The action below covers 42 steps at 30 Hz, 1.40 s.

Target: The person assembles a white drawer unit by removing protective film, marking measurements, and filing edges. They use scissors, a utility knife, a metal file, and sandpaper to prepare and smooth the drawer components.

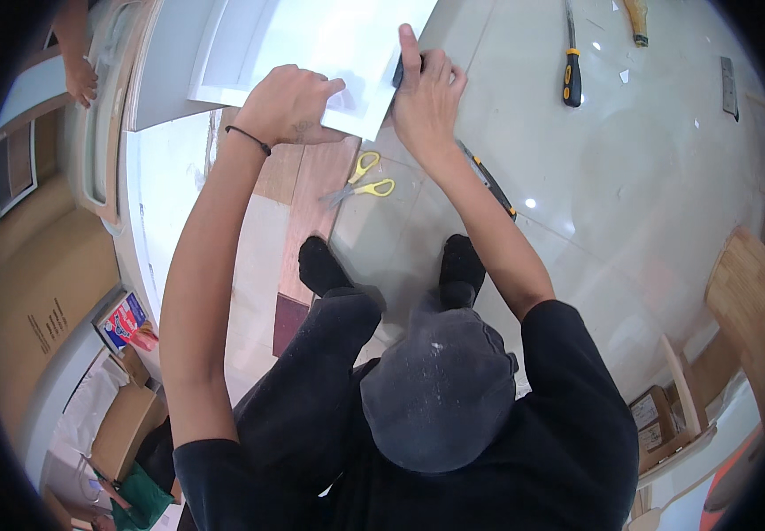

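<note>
A glossy white panel (258, 44) with a raised edge lies ahead of me, reaching past the top of the view. My left hand (285, 102) is closed at its near edge, fingers curled and partly hidden. At the panel's right edge my right hand (429, 97) is closed with the thumb pointing up. A small black object (397, 73) shows between that hand and the panel; its kind is hidden. Below the hands, yellow-handled scissors (365, 184) lie partly on a reddish wooden board (316, 203). A black and yellow utility knife (491, 186) rests beside my right forearm.
On the tiled floor (577, 292) lie a screwdriver (572, 80), a wooden tool handle (637, 22), a flat metal blade (729, 88) and white scraps. Another person's hand (81, 81) is at the upper left. Cardboard (55, 283) stands left; wooden pieces (745, 310) stand right.
</note>
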Available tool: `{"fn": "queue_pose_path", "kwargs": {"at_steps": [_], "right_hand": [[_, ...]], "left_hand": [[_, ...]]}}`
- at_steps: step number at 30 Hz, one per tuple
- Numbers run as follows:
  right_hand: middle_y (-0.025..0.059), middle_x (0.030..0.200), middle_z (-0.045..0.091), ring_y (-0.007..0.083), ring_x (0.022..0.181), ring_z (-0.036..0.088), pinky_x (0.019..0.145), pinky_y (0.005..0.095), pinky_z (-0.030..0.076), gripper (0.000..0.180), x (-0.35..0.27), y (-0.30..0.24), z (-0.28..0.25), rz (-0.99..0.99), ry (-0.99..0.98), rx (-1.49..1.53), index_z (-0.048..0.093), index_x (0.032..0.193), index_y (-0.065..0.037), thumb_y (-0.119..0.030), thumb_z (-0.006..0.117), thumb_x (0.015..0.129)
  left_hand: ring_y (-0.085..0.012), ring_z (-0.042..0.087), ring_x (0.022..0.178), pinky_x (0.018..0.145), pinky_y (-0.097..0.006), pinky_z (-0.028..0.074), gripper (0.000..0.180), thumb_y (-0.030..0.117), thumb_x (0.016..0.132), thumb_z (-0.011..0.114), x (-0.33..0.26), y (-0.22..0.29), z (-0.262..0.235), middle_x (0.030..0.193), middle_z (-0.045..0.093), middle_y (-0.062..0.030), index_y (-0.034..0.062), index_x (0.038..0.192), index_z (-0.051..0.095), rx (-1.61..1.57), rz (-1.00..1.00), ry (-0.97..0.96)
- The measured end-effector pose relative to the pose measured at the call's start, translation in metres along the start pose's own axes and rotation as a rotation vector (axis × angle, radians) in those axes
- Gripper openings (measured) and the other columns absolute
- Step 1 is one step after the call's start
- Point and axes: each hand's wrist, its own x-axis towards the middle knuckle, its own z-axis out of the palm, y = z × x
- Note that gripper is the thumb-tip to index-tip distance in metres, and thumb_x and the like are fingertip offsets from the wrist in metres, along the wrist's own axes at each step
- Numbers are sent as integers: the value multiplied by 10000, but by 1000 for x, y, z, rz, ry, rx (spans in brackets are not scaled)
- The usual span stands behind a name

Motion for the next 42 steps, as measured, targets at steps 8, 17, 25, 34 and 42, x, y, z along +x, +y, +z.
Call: {"fn": "queue_pose_path", "kwargs": {"at_steps": [8,17,25,34,42], "right_hand": [[172,1061,520,330,1043,509,897,503,384,639,-137,-40,-29,-142,-382,231,446,1444,-48,-65,579,818],[313,1307,393,484,1146,498,1005,486,426,754,-68,-35,-44,338,-146,667,111,1557,51,-117,506,938],[292,1372,313,475,1107,518,983,479,458,844,-50,-51,-20,288,-131,477,87,1576,34,-80,501,848],[252,1229,440,364,1073,517,966,428,451,928,-73,-87,-16,546,-229,601,-70,1592,-3,-40,454,827],[292,1428,353,354,1076,511,996,410,437,961,-69,-94,-15,531,-227,521,-185,1571,-18,27,409,817]], "left_hand": [[-319,669,910,847,-409,524,626,508,761,786,-13,17,-9,1010,701,-135,51,1167,655,-66,-20,135],[-265,652,779,744,-364,501,452,455,931,629,-22,41,16,869,648,-89,33,1091,610,-3,155,445],[-290,645,782,730,-391,510,348,370,964,614,-19,26,16,867,645,-116,31,1044,594,-60,303,405],[-259,651,778,717,-369,511,292,320,937,643,-17,24,36,874,648,-84,47,1032,603,-134,321,565],[-243,669,745,697,-357,512,284,333,935,636,-10,21,48,841,661,-73,51,962,611,-142,359,648]]}}
